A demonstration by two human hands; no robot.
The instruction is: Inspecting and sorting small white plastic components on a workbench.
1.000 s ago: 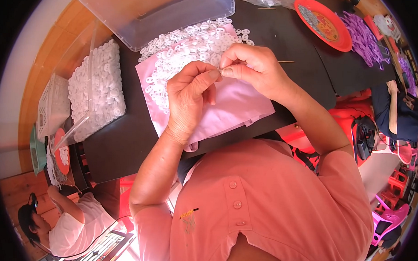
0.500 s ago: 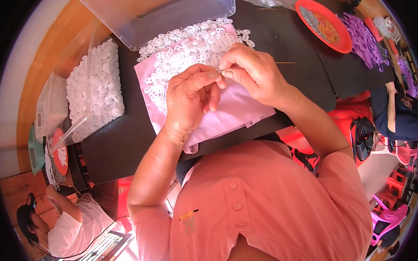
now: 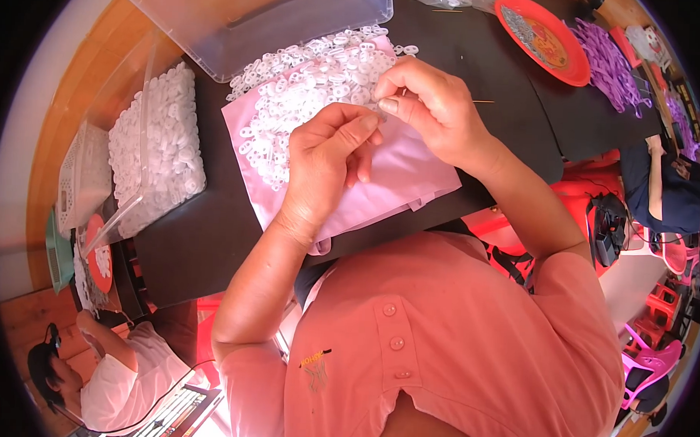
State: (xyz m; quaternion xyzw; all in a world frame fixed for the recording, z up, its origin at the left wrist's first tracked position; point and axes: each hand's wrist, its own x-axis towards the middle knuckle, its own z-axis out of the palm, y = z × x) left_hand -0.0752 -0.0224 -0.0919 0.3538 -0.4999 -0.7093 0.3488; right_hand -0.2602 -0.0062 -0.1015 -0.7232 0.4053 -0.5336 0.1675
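Above a pink cloth bag (image 3: 398, 178) my two hands come close together. The thumb and forefinger of my left hand (image 3: 333, 145) pinch something too small to make out. Beside it my right hand (image 3: 431, 109) is also closed in a pinch, its fingertips a little apart from the left ones; what it holds is hidden. Behind and left of the hands a heap of small white oval plastic pieces with holes (image 3: 316, 86) covers the upper part of the bag.
A clear plastic bin (image 3: 294, 39) lies beyond the heap. At the left stands a clear box packed with white pieces (image 3: 160, 142). A red plate (image 3: 575, 68) with small metal parts and purple straps (image 3: 609, 70) are at the far right. A person (image 3: 129, 372) sits at lower left.
My hands have drawn slightly apart at the fingertips. The right hand has shifted a little up and to the right; the left has turned slightly, its fingers closer together.
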